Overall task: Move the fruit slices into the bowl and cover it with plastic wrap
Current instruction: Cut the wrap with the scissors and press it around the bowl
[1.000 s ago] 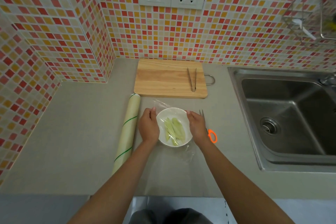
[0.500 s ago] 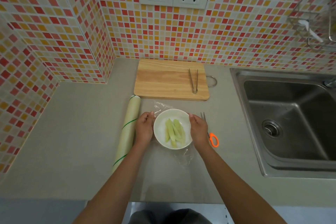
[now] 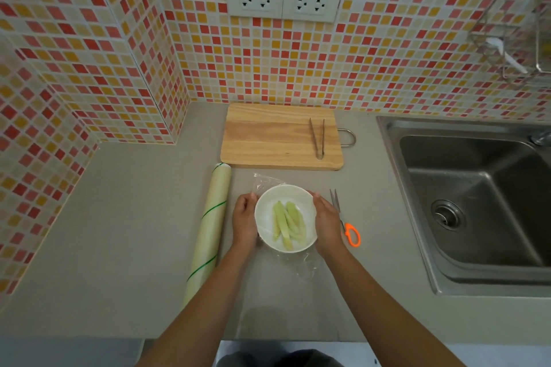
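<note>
The fingertips of both hands are hidden against the sides of the white bowl [image 3: 285, 217], so how far they curl under its wall cannot be told. The clear plastic wrap [image 3: 267, 181] is hard to make out over the bowl's mouth; only crumpled flaps show, one beyond the rim toward the cutting board [image 3: 281, 136] and one on the near side. The scissors [image 3: 346, 222] are partly covered by the right hand [image 3: 327, 221], leaving the blades and the orange handle visible.

The bowl sits on the grey countertop [image 3: 125, 217] near its middle, well apart from the front edge. The roll of plastic wrap [image 3: 211, 228] lies just beside the left hand [image 3: 245, 223], and the steel sink [image 3: 477, 202] is off to the right. Open counter stretches left of the roll. Metal tongs [image 3: 318, 138] lie on the cutting board.

Both hands cup the bowl, one on each side, pressing the wrap against it. Inside lie several pale green fruit slices [image 3: 288, 225], long and narrow, overlapping.
</note>
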A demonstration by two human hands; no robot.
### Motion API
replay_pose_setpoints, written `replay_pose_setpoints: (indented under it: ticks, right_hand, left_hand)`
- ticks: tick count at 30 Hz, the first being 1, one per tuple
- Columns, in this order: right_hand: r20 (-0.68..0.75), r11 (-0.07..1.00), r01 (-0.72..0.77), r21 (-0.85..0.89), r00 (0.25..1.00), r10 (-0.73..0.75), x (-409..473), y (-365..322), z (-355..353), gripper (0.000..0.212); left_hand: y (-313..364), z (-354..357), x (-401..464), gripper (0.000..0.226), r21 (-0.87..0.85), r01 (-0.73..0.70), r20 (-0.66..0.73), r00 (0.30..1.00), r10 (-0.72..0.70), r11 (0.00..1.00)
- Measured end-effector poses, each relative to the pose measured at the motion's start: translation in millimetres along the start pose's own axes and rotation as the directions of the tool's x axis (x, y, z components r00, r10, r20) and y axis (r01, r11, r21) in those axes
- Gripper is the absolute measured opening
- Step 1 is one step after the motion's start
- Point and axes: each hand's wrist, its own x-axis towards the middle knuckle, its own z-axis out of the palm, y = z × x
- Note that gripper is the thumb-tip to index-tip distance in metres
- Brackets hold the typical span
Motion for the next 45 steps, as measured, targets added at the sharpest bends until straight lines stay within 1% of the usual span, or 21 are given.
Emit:
replay_pose_setpoints:
  ticks: [3, 6, 8, 11, 13, 15, 19, 21, 25, 27, 29, 31, 32, 36, 38, 39, 40, 42, 43, 44, 45]
  right_hand:
    - [-0.002, 1.000, -0.011, -0.006, 1.000, 0.011, 1.5, 0.7, -0.3, 0.031]
    - [0.000, 1.000, -0.010, -0.008, 1.000, 0.010, 0.7, 0.2, -0.3, 0.031]
    - [0.003, 1.000, -0.009, -0.010, 1.000, 0.009, 0.1, -0.5, 0.1, 0.030]
    - [0.004, 1.000, -0.026, -0.004, 1.000, 0.026, 1.3, -1.8, 0.0, 0.030]
    - [0.011, 1.000, -0.027, -0.008, 1.000, 0.027, 1.9, -1.3, -1.0, 0.031]
    - [0.014, 1.000, -0.028, -0.006, 1.000, 0.028, 1.3, -0.5, -2.3, 0.031]
    - [0.046, 0.996, -0.052, 0.078, 0.998, 0.048, -1.3, -6.2, -4.0, 0.034]
    - [0.072, 0.993, -0.044, 0.107, 0.997, 0.036, -3.6, -9.9, -6.2, 0.035]
    - [0.015, 0.995, 0.019, 0.101, 1.000, -0.021, -2.2, -16.4, -14.6, 0.026]
    - [0.011, 0.993, 0.031, 0.116, 0.999, -0.033, 0.5, -20.5, -13.2, 0.020]
    - [0.032, 0.995, 0.026, 0.098, 0.999, -0.030, 1.8, -21.7, -7.0, 0.017]
    - [0.050, 0.998, 0.016, 0.068, 0.999, -0.019, 3.5, -16.4, -1.6, 0.023]
    - [0.049, 0.998, 0.015, 0.060, 0.999, -0.018, 3.8, -13.8, -0.7, 0.025]
    - [0.034, 0.998, 0.050, 0.046, 0.998, -0.051, 2.6, -13.9, -1.9, 0.024]
    - [0.026, 0.998, 0.053, 0.036, 0.998, -0.054, 0.9, -16.1, -1.9, 0.024]
    - [0.023, 0.998, 0.056, 0.025, 0.998, -0.056, 0.7, -15.5, -1.7, 0.025]
    - [0.020, 0.998, 0.061, 0.009, 0.998, -0.061, 0.4, -14.7, -2.2, 0.025]
    - [0.019, 0.998, 0.064, -0.004, 0.998, -0.064, -0.1, -12.9, -3.1, 0.027]
    - [0.019, 0.998, 0.065, -0.007, 0.998, -0.065, 0.1, -12.3, -3.3, 0.028]
    - [0.016, 0.998, 0.069, -0.014, 0.998, -0.069, -0.1, -12.4, -3.6, 0.028]
    - [0.011, 0.997, 0.073, -0.022, 0.997, -0.073, 0.1, -12.3, -3.3, 0.028]
  left_hand:
    - [-0.7, 1.2, -0.4, 0.007, -0.032, -0.045, -0.085, 0.995, 0.043, 0.998]
    - [0.0, 2.7, -3.1, 0.003, -0.100, -0.015, -0.104, 0.995, 0.005, 0.995]
    - [-1.1, 3.8, -4.2, 0.010, -0.149, 0.019, -0.100, 0.994, -0.034, 0.989]
    - [-3.7, 4.9, -4.2, 0.030, -0.182, 0.030, -0.109, 0.993, -0.050, 0.983]
    - [-6.9, 5.4, -2.7, 0.035, -0.153, 0.023, -0.120, 0.992, -0.041, 0.988]
    - [-7.4, 5.3, -1.0, 0.031, -0.103, -0.003, -0.148, 0.989, -0.013, 0.995]
    - [-1.1, 2.9, 5.4, 0.013, 0.096, -0.154, -0.202, 0.964, 0.171, 0.983]
    - [3.6, 1.3, 8.7, 0.012, 0.126, -0.183, -0.198, 0.958, 0.206, 0.975]
    - [4.5, -2.0, 14.4, 0.007, 0.176, -0.213, -0.157, 0.958, 0.241, 0.961]
    - [4.4, -0.7, 14.5, 0.007, 0.173, -0.193, -0.143, 0.965, 0.219, 0.966]
    - [5.6, 2.5, 13.3, 0.010, 0.128, -0.129, -0.124, 0.982, 0.144, 0.983]
    - [8.3, 5.2, 10.9, 0.015, 0.077, -0.030, -0.106, 0.994, 0.038, 0.997]
    - [9.6, 5.4, 10.5, 0.016, 0.072, -0.004, -0.098, 0.995, 0.011, 0.997]
    - [10.7, -0.2, 17.2, 0.012, 0.178, 0.041, -0.022, 0.999, -0.038, 0.983]
    - [14.2, -0.4, 20.8, 0.010, 0.214, 0.034, -0.051, 0.998, -0.023, 0.976]
    - [16.5, 0.7, 21.5, 0.007, 0.207, 0.033, -0.080, 0.997, -0.017, 0.978]
    - [18.1, 2.5, 21.5, 0.006, 0.160, 0.049, -0.118, 0.993, -0.031, 0.986]
    - [21.1, 6.5, 19.4, 0.027, -0.052, 0.147, -0.186, 0.970, -0.154, 0.988]
    - [21.6, 6.8, 18.6, 0.039, -0.161, 0.186, -0.197, 0.956, -0.217, 0.969]
    - [21.5, 6.5, 18.2, 0.049, -0.227, 0.196, -0.202, 0.949, -0.243, 0.954]
    - [21.3, 6.2, 17.8, 0.057, -0.232, 0.188, -0.202, 0.950, -0.236, 0.954]
